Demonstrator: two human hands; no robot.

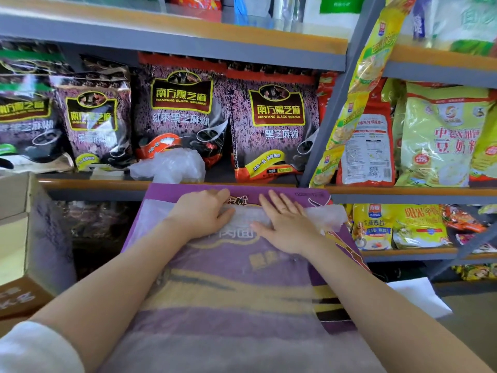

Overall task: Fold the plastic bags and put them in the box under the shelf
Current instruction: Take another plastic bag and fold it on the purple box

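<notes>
Shop shelves (172, 185) ahead; you're early on, both hands flat, left hand (200, 215) and right hand (286, 224) pressing one bag (242, 278) on the purple carton (338, 238). Another bag (169, 166) waits crumpled, nothing boxed.

Purple carton (291, 194) as work surface: clear plastic bag (236, 289) spread flat on top.

One head cam, looks fwd and down, close over both arms and a purple box (293, 196), faces store shelves (172, 41) w/ food bags, very near
</notes>
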